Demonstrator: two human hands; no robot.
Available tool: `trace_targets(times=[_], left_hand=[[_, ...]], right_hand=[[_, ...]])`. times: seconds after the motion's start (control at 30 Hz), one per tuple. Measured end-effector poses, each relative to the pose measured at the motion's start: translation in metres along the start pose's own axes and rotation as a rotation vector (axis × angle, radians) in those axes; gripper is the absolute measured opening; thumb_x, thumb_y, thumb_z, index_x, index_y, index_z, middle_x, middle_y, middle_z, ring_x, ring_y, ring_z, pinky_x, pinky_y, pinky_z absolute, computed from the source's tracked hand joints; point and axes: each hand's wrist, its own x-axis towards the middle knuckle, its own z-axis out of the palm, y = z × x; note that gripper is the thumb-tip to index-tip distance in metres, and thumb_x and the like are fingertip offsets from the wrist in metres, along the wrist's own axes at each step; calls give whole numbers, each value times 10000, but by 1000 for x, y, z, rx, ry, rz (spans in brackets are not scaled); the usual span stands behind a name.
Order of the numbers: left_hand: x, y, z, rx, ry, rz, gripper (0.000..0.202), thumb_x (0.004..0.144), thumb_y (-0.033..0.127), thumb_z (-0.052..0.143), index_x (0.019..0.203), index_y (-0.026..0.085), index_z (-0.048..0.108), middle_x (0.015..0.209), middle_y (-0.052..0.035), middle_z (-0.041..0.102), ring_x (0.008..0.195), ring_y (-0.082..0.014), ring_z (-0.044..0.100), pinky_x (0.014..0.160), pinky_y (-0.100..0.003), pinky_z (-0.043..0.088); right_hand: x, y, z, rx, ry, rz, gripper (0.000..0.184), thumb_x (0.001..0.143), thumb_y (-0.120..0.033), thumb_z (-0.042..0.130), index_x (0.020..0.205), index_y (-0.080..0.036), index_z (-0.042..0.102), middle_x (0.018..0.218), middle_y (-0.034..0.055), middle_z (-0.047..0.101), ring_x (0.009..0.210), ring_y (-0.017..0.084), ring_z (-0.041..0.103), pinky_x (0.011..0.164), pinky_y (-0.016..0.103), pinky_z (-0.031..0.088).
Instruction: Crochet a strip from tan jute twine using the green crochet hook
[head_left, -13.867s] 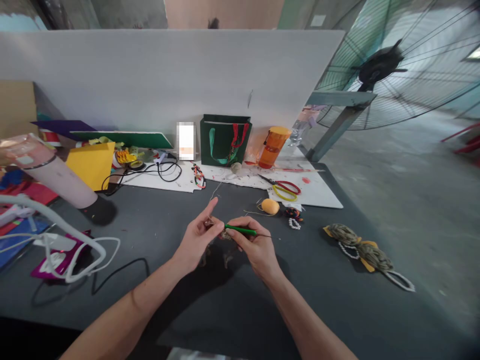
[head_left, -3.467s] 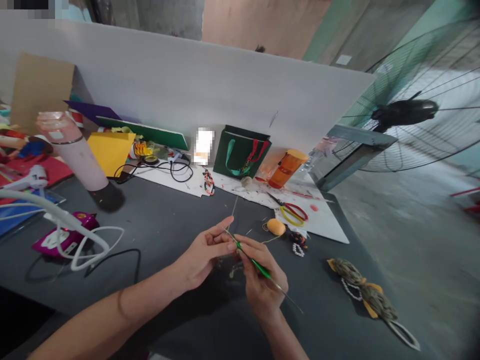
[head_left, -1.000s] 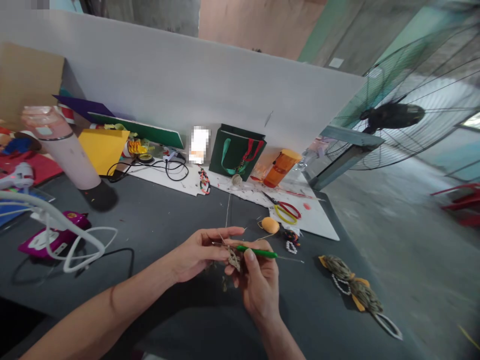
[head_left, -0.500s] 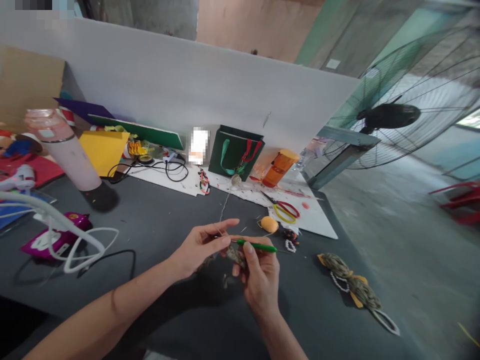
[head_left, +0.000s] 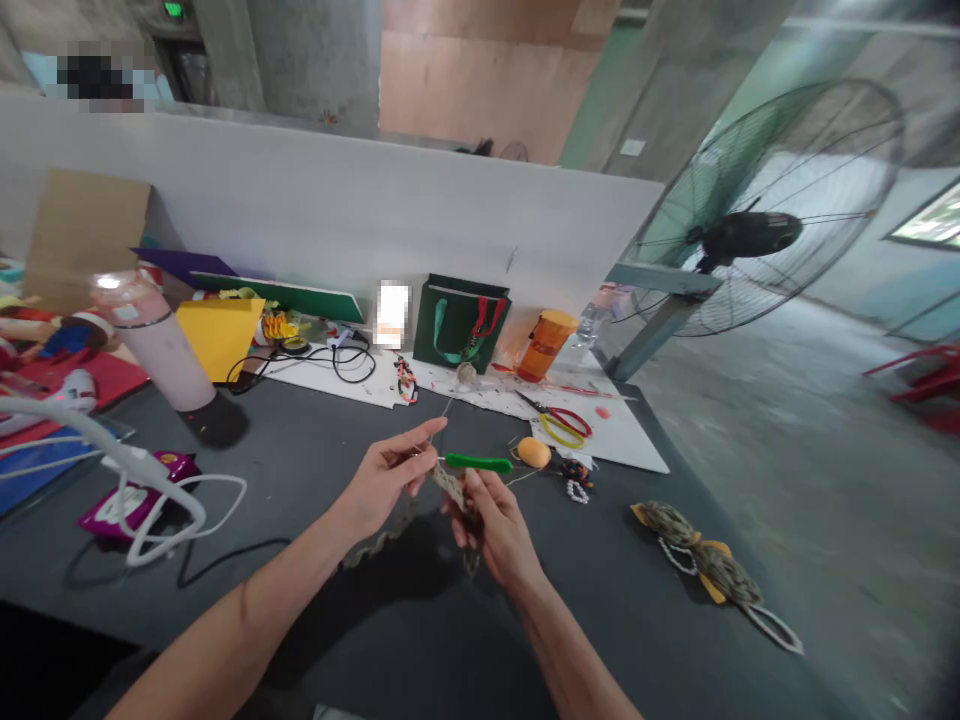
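Note:
My left hand (head_left: 388,477) pinches a strip of crocheted brown cord (head_left: 450,487) and a taut pale thread between its fingers. The thread (head_left: 448,407) rises toward a small ball of twine (head_left: 466,373) at the far side of the table. My right hand (head_left: 496,530) grips a green-handled crochet hook (head_left: 478,463), which lies level, its tip close to my left fingers. The lower length of cord trails down and to the left under my hands. An orange sponge (head_left: 533,453) lies just beyond my right hand.
Beyond my hands lie red-handled scissors (head_left: 555,430) on a white board (head_left: 360,375), a green gift bag (head_left: 460,325) and an orange bottle (head_left: 546,345). A braided twine bundle (head_left: 697,570) sits to the right. A pink tumbler (head_left: 154,340) and white cord (head_left: 165,505) are at left. The dark table (head_left: 300,600) ends at a concrete floor on the right.
The view has tilted and risen, showing more of the room. My hands have come closer together, the hook now lies level, and more crocheted cord trails down to the left.

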Motion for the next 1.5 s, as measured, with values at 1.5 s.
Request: trace_targets(times=[1.5], left_hand=[[47,-20,-92,-303,270,-199,277,836,179,764,1100,122,702,619,66,566,442,-44,445,425,-167,362]], right_hand=[[25,-43,-104,-629,159,120,212,710,-393,753,762,-197,692,618,9,690,516,162,589,539,280,457]])
